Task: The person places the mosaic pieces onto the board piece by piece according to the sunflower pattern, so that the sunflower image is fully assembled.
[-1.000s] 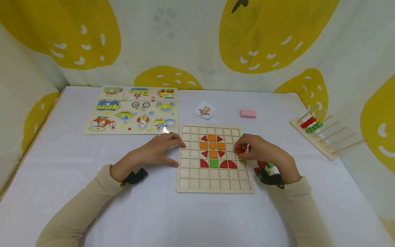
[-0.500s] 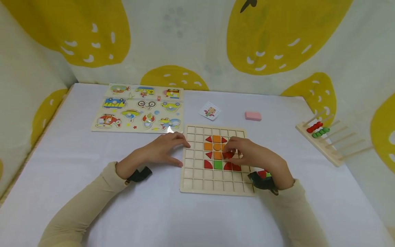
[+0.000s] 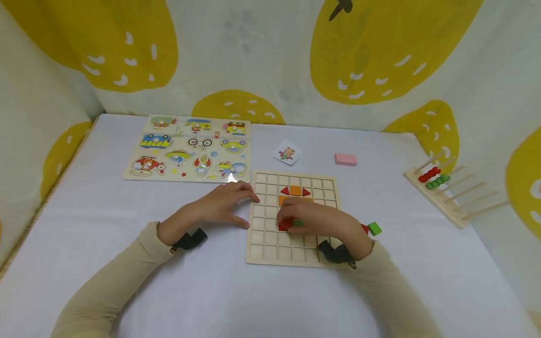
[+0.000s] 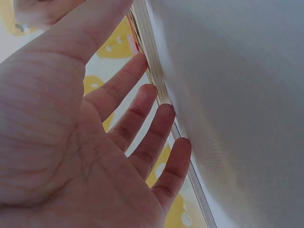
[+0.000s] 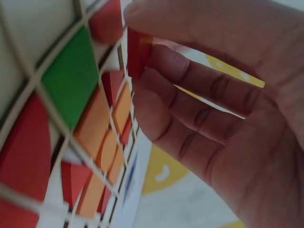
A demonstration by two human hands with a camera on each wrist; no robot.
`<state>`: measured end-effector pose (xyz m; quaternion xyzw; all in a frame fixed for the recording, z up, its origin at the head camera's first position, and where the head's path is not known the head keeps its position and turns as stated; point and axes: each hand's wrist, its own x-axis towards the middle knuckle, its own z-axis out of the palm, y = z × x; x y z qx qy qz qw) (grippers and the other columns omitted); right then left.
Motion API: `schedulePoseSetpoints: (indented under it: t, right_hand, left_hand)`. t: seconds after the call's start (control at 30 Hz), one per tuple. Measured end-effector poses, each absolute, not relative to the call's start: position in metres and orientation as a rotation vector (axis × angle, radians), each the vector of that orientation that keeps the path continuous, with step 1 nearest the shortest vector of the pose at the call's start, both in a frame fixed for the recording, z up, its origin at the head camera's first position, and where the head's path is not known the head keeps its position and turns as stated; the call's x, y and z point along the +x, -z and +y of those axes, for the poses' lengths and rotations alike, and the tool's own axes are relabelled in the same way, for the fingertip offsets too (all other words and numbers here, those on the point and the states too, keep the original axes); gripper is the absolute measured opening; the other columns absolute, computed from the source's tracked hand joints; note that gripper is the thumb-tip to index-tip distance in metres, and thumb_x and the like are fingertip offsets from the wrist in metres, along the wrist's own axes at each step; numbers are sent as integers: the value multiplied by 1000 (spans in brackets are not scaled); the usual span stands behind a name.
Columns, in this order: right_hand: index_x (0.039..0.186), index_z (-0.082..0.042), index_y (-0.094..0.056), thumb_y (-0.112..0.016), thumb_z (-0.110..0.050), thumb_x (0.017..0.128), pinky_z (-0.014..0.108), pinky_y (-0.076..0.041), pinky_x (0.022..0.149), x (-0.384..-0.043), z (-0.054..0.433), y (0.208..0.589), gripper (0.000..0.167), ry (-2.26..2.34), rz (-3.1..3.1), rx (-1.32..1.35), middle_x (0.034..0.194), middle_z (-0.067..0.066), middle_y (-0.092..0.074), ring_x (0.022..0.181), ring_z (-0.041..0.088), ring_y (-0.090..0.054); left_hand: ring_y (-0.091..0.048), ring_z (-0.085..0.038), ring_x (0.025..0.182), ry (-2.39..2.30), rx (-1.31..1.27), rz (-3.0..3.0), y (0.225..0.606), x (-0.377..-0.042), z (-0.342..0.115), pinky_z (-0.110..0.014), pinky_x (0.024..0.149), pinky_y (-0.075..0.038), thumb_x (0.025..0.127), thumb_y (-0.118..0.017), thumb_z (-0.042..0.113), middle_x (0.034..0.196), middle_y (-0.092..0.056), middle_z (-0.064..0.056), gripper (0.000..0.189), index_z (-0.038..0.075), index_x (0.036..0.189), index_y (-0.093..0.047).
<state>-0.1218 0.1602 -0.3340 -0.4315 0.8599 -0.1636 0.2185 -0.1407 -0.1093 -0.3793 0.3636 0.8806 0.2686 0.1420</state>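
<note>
My right hand (image 3: 319, 218) is over the wooden grid board (image 3: 264, 238) and pinches a red piece (image 5: 137, 54) between thumb and fingers; its full outline is hidden. Close beside it on the board lie a red quarter-circle (image 5: 107, 21) and a green square (image 5: 71, 78). Orange squares (image 3: 295, 190), an orange disc (image 5: 108, 149) and red triangles (image 3: 306, 192) make up the pattern, partly covered by the hand in the head view. At the board's left edge rests my left hand (image 3: 221, 205), fingers spread and fingertips (image 4: 166, 114) touching the rim.
A vehicle knob puzzle (image 3: 177, 173) lies at the back left. Behind the board are a small pattern card (image 3: 286, 152) and a pink block (image 3: 345, 159). A peg rack (image 3: 454, 211) with red and green beads stands right. Loose pieces, including a green one (image 3: 374, 228), lie beside the board.
My right hand has carried the red piece leftward from the board's right edge to the left side of the pattern. The left hand stays at the board's edge.
</note>
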Motion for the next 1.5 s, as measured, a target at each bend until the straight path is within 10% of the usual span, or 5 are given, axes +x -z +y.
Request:
schedulePoseSetpoints:
  t: [1.5]
  right_hand:
    - [104,-10,-70,-71,-15,90,28,-47,88,-130,144,343,15,458,2349,-1316,99,-3,-64,95,15,-56]
  left_hand:
    - [-44,-29,126,-791,1069,2539,379,-140,-109,-54,104,-33,77,-82,36,132,-49,-6,57,17,126,-60]
